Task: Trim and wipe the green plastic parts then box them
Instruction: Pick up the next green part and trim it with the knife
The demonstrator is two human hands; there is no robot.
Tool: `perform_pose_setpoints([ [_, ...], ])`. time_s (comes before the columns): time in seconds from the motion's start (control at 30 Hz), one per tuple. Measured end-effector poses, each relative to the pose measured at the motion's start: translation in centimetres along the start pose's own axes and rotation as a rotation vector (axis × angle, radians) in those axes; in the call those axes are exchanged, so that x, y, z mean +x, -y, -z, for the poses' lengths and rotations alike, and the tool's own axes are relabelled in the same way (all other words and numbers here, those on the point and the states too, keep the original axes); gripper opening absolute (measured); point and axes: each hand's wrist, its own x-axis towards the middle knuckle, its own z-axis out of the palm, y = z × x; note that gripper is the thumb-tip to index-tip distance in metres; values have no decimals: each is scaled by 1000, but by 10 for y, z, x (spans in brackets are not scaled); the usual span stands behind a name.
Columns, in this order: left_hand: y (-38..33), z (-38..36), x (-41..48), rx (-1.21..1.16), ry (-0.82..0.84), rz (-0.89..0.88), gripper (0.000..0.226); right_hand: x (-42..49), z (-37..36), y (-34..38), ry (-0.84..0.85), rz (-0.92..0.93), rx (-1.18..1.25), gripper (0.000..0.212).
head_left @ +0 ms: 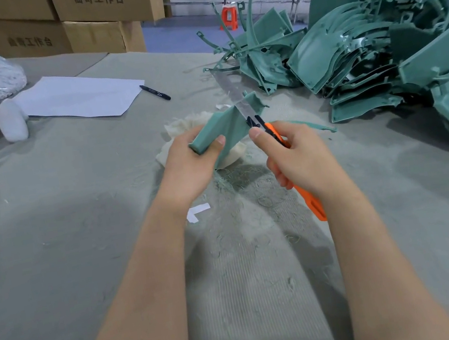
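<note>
Trimming a green part at a felt-covered bench.

The left hand (189,160) grips the near end of a matte, angular green plastic part (225,128). The right hand (298,158) wraps the orange handle of a utility knife (312,204), its long steel blade (229,89) laid across the part just beyond the thumbs. Beneath the grip lie a cream rag (178,125) and curly green shavings (228,184) (thread-thin) on the grey ribbed table cover (76,208). Right of the knife hand sits a pile of green parts (373,43); well to the left are paper (79,95), a marker (155,92) and cardboard boxes (93,20).
</note>
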Motion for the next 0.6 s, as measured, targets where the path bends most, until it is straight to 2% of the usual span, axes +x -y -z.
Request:
perform_pose_setpoints([
  [0.17,-1,1,-1,13,26,-17,29,-3,1,1,75,-13,79,42],
  [0.3,-2,1,-2,1,33,-22,22,-5,1,4,132,-42,97,45],
  [0.43,-2,3,-1,25,26,-12,24,-8,5,11,189,-59,120,40],
  [0.53,-4,-2,-1,121,50,48,13,-17,-5,20,327,0,148,31],
  [0.6,-6,-4,-2,142,38,84,21,-21,-8,25,398,46,157,30],
])
